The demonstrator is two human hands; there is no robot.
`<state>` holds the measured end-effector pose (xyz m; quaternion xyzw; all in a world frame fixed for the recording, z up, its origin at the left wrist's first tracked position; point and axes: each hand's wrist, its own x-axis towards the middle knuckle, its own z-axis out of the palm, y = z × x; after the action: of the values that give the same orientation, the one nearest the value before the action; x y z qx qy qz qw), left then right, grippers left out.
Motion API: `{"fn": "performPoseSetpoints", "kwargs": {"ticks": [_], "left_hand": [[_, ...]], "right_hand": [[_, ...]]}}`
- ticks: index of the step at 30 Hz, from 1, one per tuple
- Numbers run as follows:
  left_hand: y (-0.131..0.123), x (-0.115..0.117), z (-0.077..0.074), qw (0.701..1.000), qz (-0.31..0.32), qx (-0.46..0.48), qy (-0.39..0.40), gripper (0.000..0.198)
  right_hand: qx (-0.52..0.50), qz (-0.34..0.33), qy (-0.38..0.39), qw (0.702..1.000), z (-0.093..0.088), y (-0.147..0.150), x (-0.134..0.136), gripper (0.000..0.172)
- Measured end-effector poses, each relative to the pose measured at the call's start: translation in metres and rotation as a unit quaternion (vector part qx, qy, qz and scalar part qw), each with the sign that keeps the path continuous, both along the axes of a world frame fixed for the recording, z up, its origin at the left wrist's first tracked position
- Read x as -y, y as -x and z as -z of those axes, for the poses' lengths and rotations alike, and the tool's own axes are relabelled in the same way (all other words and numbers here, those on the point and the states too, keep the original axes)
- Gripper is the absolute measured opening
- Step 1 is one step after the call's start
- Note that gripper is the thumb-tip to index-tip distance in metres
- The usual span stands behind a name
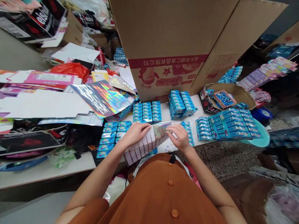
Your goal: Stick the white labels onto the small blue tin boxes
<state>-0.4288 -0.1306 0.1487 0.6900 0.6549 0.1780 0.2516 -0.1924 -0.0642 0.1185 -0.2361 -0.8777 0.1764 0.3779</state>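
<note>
— While both hands work at the near table edge, what is the state of each grip?

— Both grips are partly closed. The left hand lies over a folded white card strip, with the fingers curved across its top; the hand is bent but not clenched. The right hand holds the far end of the strip, its fingertips pressed against a holographic film panel.

— Where does the strip sit?

— It sits between the hands, just above the front edge of the table, tilted, with roughly eight white tabs hanging toward the wearer's orange buttoned top.

— What lies nearest, and in what quantity?

— Left of the strip, a block of blue tins shows six in its outer column; the left hand hides part of the next column. Behind it, a second block of tins shows three columns of about five. Just beyond the right hand stands one narrow column of tins.

— And farther out?

— One further block of tins stands at the back, and a larger stack of tins rests on a teal plastic basin; neither can be counted exactly. One cardboard carton with a red band stands behind them on the white table. One pink tray of blue pieces sits in a round cardboard lid. To the left lie one holographic sheet and one red plastic bag.
</note>
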Motion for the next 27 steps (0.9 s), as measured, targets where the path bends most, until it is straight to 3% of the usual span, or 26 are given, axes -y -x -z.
{"fn": "performPoseSetpoints", "kwargs": {"ticks": [5,11,18,27], "left_hand": [[-0.015,0.002,-0.013,0.999,0.033,0.008,-0.023,0.035],[-0.025,0.007,-0.020,0.999,0.032,0.010,-0.028,0.035],[-0.032,0.010,-0.026,0.999,0.028,0.046,0.000,0.038],[-0.038,0.010,-0.024,0.998,0.036,0.052,0.000,0.038]], "right_hand": [[0.098,-0.009,-0.031,0.995,-0.001,0.014,-0.008,0.032],[0.107,0.002,-0.041,0.993,-0.001,0.011,-0.005,0.037],[0.090,-0.007,-0.072,0.993,-0.001,0.006,0.003,0.034],[0.042,-0.003,-0.054,0.998,0.002,0.003,0.007,0.022]]}}
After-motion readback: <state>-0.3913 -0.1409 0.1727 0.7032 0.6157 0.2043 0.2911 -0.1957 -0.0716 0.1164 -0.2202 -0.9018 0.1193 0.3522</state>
